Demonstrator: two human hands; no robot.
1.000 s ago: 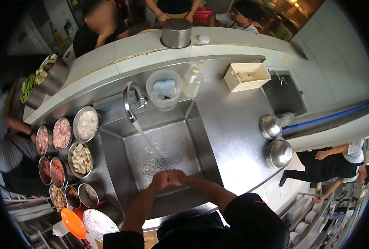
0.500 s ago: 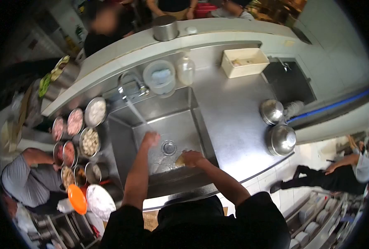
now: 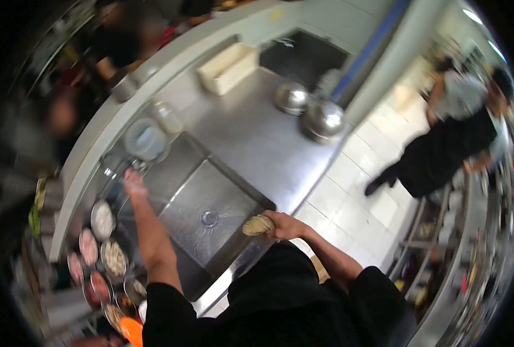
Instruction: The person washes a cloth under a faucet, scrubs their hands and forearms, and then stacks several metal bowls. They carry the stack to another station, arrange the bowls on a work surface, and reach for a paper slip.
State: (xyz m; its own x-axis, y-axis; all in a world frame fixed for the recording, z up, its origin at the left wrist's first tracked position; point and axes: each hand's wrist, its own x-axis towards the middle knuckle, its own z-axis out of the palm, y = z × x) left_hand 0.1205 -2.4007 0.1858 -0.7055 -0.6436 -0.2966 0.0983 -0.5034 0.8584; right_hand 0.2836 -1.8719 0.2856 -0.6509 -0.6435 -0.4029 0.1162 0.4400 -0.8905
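Note:
My left hand (image 3: 134,181) is stretched out to the faucet (image 3: 137,166) at the back of the sink; blur hides how its fingers lie. My right hand (image 3: 286,225) is closed around a tan, oval, rough-textured scrubbing pad (image 3: 258,225), held above the sink's near right rim. Below both arms is the stainless steel sink (image 3: 222,191), its floor wet around a round drain (image 3: 209,217). Close to the faucet stands a translucent plastic tub (image 3: 146,140) with something pale blue inside, and beside it a clear pump bottle (image 3: 167,117).
Several metal bowls of food, including one of pale pieces (image 3: 113,258), crowd the left side. A cream bin (image 3: 228,68) and shiny metal domes (image 3: 323,120) stand on the steel counter (image 3: 245,124). A person in dark clothing (image 3: 442,144) is on the tiled floor at right.
My left hand has moved from over the basin to the faucet. My right hand has lifted the scrubbing pad from the sink floor toward me. The view has turned to the right.

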